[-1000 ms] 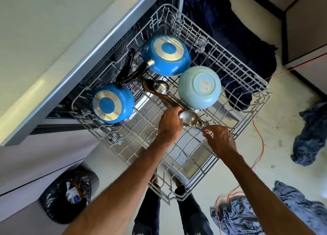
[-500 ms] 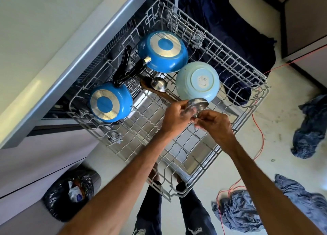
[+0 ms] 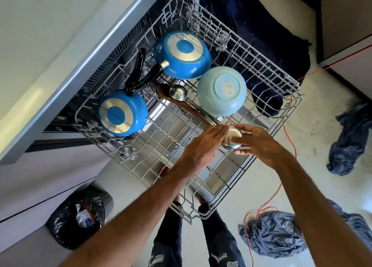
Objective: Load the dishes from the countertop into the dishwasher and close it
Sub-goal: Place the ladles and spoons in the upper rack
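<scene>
Ladle (image 3: 235, 135) mostly hid btwn left hand (image 3: 203, 146) & right hand (image 3: 259, 144).

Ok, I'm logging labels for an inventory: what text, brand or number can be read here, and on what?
Sticker on the base of the upturned pale blue bowl: print too blurred to read.
No other readable text in view.

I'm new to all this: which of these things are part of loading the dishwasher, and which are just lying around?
Job in hand:
white wire dishwasher rack
two upturned blue pans
upturned pale blue bowl
steel spoon
wooden spoon
shiny round steel utensil, between left hand and right hand

Lying about:
black bin bag
crumpled blue-grey cloths
red cable
</scene>
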Available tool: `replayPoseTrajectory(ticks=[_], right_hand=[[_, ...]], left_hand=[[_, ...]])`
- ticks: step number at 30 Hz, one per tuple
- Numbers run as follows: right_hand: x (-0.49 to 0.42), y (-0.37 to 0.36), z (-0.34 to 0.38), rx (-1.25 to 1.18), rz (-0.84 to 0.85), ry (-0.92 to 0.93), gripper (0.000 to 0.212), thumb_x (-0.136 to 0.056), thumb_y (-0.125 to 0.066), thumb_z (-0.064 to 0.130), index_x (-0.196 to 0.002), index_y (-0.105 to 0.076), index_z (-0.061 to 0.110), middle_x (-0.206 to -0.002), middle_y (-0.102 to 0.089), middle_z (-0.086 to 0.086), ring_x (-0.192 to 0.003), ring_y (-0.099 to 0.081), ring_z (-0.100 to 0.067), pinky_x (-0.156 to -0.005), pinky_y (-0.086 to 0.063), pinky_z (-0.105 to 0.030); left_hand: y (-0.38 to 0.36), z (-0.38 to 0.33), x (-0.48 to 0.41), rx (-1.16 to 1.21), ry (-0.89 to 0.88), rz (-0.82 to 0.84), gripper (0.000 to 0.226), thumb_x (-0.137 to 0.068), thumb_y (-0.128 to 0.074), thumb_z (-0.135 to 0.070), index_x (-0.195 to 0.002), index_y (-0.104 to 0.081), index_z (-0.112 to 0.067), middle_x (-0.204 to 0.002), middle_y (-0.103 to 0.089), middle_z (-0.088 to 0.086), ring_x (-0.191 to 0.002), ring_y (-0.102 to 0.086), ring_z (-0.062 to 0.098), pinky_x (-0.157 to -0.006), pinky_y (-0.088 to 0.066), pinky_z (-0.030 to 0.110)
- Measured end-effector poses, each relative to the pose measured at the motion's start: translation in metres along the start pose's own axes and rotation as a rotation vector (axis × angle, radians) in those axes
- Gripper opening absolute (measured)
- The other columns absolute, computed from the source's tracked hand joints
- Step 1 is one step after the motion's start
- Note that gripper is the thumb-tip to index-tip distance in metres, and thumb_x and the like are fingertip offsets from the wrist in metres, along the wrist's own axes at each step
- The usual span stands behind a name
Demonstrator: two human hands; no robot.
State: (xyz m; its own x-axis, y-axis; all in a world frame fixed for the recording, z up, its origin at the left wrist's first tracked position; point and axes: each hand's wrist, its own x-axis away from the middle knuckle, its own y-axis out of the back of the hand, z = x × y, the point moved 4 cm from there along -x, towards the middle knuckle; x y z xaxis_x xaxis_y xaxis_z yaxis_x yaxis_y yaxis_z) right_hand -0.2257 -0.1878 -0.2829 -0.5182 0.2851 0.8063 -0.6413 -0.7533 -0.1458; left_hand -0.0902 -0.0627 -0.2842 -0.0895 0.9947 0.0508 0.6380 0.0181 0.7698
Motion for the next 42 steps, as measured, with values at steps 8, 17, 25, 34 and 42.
replayPoseTrajectory(ticks=[8,17,25,34,42], right_hand=[[-0.032,-0.018,-0.022,0.896,-0.356,0.106,0.088,-0.059,-0.097,0.034,-0.129,-0.049,0.010,-0.117,-0.062,-0.009,-0.097,-0.062,-0.019,-0.076,-0.053,-0.025],[-0.019,-0.024,-0.025,0.764,-0.465,0.441,0.032,-0.082,-0.084,0.026,-0.104,-0.069,0.008,-0.092,-0.074,-0.001,-0.068,-0.065,-0.001,-0.055,-0.050,-0.016],[-0.025,-0.007,-0.014,0.919,-0.153,0.246,0.035,-0.088,-0.077,0.023,-0.119,-0.065,0.014,-0.113,-0.066,-0.003,-0.097,-0.063,-0.013,-0.075,-0.046,-0.010],[-0.038,-0.011,-0.012,1.087,-0.270,0.055,0.038,-0.091,-0.067,0.005,-0.128,-0.066,0.014,-0.135,-0.064,-0.010,-0.123,-0.059,-0.028,-0.099,-0.045,-0.031],[0.006,-0.022,-0.003,0.909,-0.488,0.255,0.037,-0.087,-0.066,-0.010,-0.120,-0.069,0.006,-0.123,-0.069,-0.009,-0.111,-0.067,-0.023,-0.078,-0.046,-0.016]], left_hand=[[-0.015,0.014,0.012,0.077,0.253,0.071,0.076,-0.086,-0.066,0.005,-0.154,-0.033,-0.009,-0.147,-0.050,0.011,-0.134,-0.050,0.019,-0.108,-0.048,0.030],[-0.006,0.015,0.007,0.008,0.373,-0.040,0.069,-0.089,-0.068,-0.005,-0.151,-0.037,-0.008,-0.139,-0.057,0.008,-0.127,-0.054,0.016,-0.102,-0.039,0.017],[-0.005,0.016,0.004,-0.163,0.354,-0.079,0.073,-0.078,-0.076,-0.007,-0.143,-0.045,-0.017,-0.136,-0.050,0.010,-0.120,-0.050,0.018,-0.101,-0.050,0.030],[-0.013,0.019,0.005,-0.291,0.345,0.139,0.064,-0.089,-0.069,-0.014,-0.146,-0.042,-0.014,-0.155,-0.033,0.013,-0.139,-0.038,0.024,-0.113,-0.039,0.036],[-0.003,0.014,0.018,-0.216,0.316,0.061,0.072,-0.086,-0.070,-0.008,-0.150,-0.037,-0.009,-0.154,-0.037,0.013,-0.142,-0.038,0.024,-0.118,-0.035,0.037]])
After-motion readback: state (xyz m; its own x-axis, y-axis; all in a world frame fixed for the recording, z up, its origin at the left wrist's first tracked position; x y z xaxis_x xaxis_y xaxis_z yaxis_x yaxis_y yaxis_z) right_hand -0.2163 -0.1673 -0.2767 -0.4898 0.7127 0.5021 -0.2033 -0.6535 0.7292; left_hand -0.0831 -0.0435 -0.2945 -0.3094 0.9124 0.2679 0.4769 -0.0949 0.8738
